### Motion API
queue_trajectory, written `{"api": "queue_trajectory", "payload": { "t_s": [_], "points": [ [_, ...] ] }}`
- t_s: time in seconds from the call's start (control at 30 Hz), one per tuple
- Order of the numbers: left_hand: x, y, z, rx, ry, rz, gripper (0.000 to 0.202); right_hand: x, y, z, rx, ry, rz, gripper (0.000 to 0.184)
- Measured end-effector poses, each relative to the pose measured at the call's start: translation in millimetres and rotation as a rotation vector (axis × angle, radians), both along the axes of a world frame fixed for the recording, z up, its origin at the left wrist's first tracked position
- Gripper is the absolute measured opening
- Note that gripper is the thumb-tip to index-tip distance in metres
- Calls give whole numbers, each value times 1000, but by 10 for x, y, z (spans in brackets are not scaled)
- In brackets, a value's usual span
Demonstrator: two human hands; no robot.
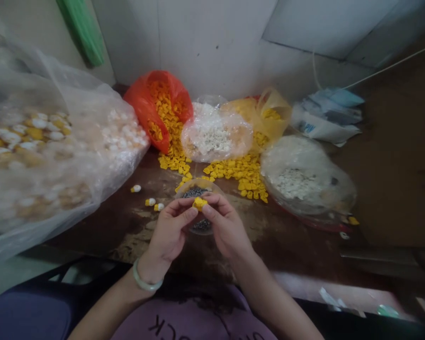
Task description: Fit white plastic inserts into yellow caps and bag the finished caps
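Between the fingertips of both hands is a small yellow plastic piece [199,203]. My left hand [173,226] pinches it from the left, thumb and forefinger closed, with a pale bangle on the wrist. My right hand [228,224] grips its other side, also closed. Below and behind the fingers stands a clear round bowl [216,188] of small dark bits, partly hidden by my hands. Left of my left hand lie several small white-and-yellow pieces, one of them a loose assembled piece [150,202]. Past the bowl spreads a pile of yellow pieces [246,172].
A large clear bag [116,174] of white-and-yellow pieces fills the left. Behind are a red bag [138,97] of orange-yellow pieces, a clear bag [216,137] of white pieces and a yellow bag [281,106]. Another clear bag [304,184] with white pieces lies right on the brown table [262,241].
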State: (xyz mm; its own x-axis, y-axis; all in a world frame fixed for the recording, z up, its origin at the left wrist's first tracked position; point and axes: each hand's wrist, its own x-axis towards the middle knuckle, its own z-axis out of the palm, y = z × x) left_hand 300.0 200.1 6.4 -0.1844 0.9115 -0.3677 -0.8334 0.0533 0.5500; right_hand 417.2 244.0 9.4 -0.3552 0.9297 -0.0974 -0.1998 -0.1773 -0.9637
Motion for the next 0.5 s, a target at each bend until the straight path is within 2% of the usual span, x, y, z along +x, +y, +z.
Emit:
{"api": "queue_trajectory", "payload": {
  "t_s": [0.37, 0.5],
  "points": [
    [-21, 4, 22, 11, 6, -2, 35, -39, -21, 59, 30, 19, -52, 22],
    [-17, 3, 33, 14, 8, -1, 35, -5, -4, 83, 102, -28, -30, 19]
  ]
}}
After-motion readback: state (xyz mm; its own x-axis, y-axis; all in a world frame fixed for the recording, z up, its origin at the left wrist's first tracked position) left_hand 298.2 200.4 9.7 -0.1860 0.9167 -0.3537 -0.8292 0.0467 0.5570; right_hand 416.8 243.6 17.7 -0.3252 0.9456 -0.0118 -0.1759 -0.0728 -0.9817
